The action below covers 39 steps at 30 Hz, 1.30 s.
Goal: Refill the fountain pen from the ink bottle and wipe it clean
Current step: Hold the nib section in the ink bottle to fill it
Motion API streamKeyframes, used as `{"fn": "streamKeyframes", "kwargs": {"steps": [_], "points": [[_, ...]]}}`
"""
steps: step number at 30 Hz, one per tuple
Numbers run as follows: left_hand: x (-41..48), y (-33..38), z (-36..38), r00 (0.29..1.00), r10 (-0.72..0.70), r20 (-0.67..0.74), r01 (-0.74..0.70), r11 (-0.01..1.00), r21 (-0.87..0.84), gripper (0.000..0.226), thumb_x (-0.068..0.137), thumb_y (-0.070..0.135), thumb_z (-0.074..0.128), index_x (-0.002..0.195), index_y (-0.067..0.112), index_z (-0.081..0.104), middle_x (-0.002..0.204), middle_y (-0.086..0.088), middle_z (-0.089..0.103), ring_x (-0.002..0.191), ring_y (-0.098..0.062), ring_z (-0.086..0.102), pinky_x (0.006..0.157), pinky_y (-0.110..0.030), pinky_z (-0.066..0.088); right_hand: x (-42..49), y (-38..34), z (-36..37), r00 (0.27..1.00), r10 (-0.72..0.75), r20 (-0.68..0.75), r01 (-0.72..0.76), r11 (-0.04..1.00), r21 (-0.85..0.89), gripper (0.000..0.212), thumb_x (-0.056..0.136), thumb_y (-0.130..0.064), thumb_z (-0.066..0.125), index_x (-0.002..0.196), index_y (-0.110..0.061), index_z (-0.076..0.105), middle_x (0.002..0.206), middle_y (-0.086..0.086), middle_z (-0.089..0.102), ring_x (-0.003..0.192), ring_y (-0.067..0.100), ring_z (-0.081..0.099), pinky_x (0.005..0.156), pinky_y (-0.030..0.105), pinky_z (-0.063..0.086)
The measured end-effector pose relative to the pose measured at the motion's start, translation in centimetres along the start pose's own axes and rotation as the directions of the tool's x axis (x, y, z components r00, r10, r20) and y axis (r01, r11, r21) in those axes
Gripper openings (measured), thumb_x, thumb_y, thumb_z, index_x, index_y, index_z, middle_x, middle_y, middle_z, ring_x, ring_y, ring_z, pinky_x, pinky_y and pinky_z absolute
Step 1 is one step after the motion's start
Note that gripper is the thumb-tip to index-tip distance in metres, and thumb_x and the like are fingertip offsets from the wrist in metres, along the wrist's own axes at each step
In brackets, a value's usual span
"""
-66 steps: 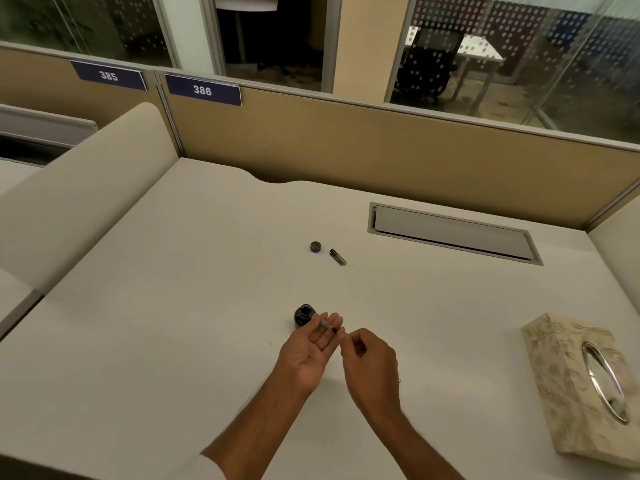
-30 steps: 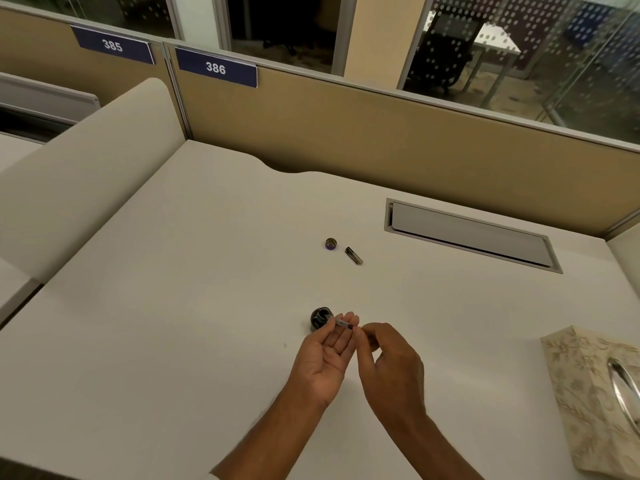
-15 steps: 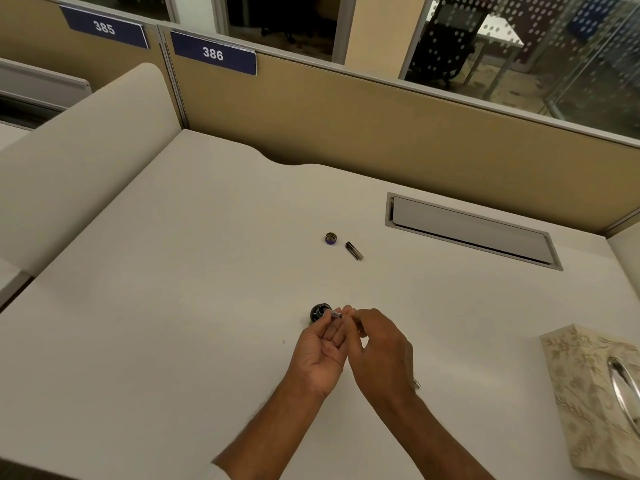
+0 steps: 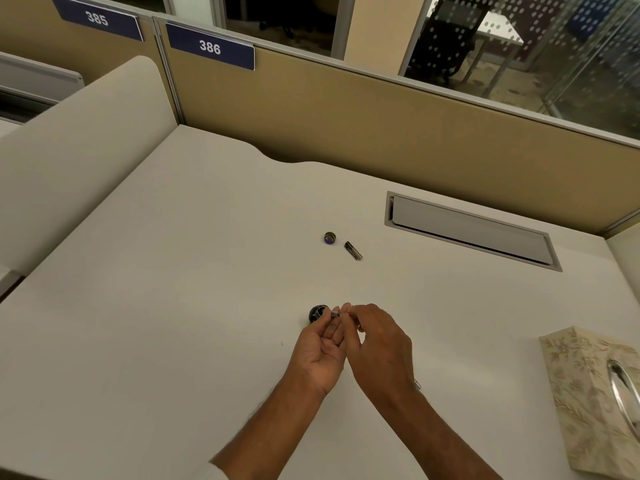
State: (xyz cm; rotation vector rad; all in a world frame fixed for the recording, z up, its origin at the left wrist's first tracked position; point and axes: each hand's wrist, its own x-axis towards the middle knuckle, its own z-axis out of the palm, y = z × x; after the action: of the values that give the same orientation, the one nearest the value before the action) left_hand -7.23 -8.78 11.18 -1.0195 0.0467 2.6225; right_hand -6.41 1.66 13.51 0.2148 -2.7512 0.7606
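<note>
Nearest the camera, two bare forearms reach forward over a pale desk [image 4: 138, 306], and a sliver of white sleeve [image 4: 207, 474] shows at the bottom edge. Just ahead, the left hand [image 4: 320, 351] is turned palm up with its fingers curled loosely, and a thin piece of the pen [image 4: 335, 313] lies across its fingertips. Beside it, the right hand [image 4: 379, 341] is turned palm down, its thumb and forefinger pinched together on the near end of that same thin piece, so both hands meet on it; it is too small to tell which part of the pen it is. A small bright tip pokes out under the right wrist, but I cannot tell what it is. Touching the left fingertips from beyond, the round black ink bottle [image 4: 317, 312] stands upright on the desk with its mouth uncovered. Off to the right, a patterned tissue box [image 4: 588, 393] sits at the desk's edge. Farther back, well apart from the hands, the bottle cap [image 4: 330, 238] lies with its purple inside facing the camera, and just beside it to the right a short dark pen barrel [image 4: 353, 250] lies flat. Beyond those, a grey cable hatch [image 4: 467, 230] is set into the desk. Behind everything runs a tan partition [image 4: 381, 126] carrying blue number plates [image 4: 210, 47] reading 385 and 386.
</note>
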Motion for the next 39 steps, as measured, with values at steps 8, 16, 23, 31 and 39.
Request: {"fn": "streamKeyframes", "kwargs": {"steps": [8, 16, 23, 31, 39], "points": [[0.0, 0.0, 0.5, 1.0, 0.013, -0.026, -0.012, 1.0, 0.014, 0.018, 0.1, 0.009, 0.057, 0.103, -0.006, 0.065, 0.083, -0.022, 0.078, 0.068, -0.029, 0.079, 0.055, -0.038, 0.064, 0.7, 0.2, 0.3, 1.0, -0.019, 0.015, 0.019, 1.0, 0.022, 0.008, 0.095, -0.016, 0.064, 0.095, -0.018, 0.072, 0.087, -0.006, 0.072, 0.078, 0.015, 0.067, 0.063, 0.035, 0.059], [0.1, -0.1, 0.6, 1.0, 0.019, -0.022, -0.019, 1.0, 0.022, 0.023, 0.101, 0.011, 0.055, 0.107, -0.009, 0.065, 0.088, -0.024, 0.078, 0.07, -0.029, 0.079, 0.051, -0.035, 0.062, 1.1, 0.0, 0.7, 1.0, 0.023, -0.004, -0.023, 1.0, 0.003, 0.021, 0.097, -0.025, 0.06, 0.076, -0.019, 0.061, 0.068, -0.008, 0.06, 0.059, 0.013, 0.056, 0.051, 0.038, 0.053], [0.4, -0.1, 0.3, 0.999, 0.014, -0.041, -0.013, 1.0, 0.023, 0.018, 0.099, 0.012, 0.059, 0.105, -0.004, 0.066, 0.086, -0.021, 0.078, 0.07, -0.027, 0.079, 0.055, -0.036, 0.064, 0.8, 0.1, 0.1, 0.997, 0.005, 0.072, -0.008, 0.999, 0.051, 0.008, 0.097, -0.021, 0.061, 0.097, -0.021, 0.069, 0.089, -0.01, 0.07, 0.078, 0.013, 0.066, 0.065, 0.037, 0.058], [0.4, -0.5, 0.2, 1.0, 0.019, 0.004, -0.019, 0.999, -0.047, 0.024, 0.099, 0.008, 0.058, 0.117, -0.007, 0.062, 0.098, -0.024, 0.077, 0.078, -0.03, 0.079, 0.055, -0.035, 0.063, 0.7, -0.1, 0.0, 0.998, 0.043, 0.038, -0.046, 0.996, 0.071, 0.012, 0.099, -0.02, 0.062, 0.089, -0.018, 0.069, 0.081, -0.008, 0.07, 0.073, 0.012, 0.065, 0.063, 0.034, 0.058], [-0.1, -0.6, 0.6, 1.0, 0.009, 0.029, -0.007, 0.998, -0.063, 0.02, 0.1, 0.005, 0.055, 0.111, -0.01, 0.063, 0.09, -0.026, 0.076, 0.073, -0.031, 0.079, 0.051, -0.035, 0.062, 0.9, -0.1, -0.6, 0.994, 0.073, 0.078, -0.079, 0.994, 0.076, 0.008, 0.097, -0.021, 0.065, 0.097, -0.026, 0.07, 0.09, -0.017, 0.07, 0.076, 0.003, 0.062, 0.067, 0.02, 0.053]]}}
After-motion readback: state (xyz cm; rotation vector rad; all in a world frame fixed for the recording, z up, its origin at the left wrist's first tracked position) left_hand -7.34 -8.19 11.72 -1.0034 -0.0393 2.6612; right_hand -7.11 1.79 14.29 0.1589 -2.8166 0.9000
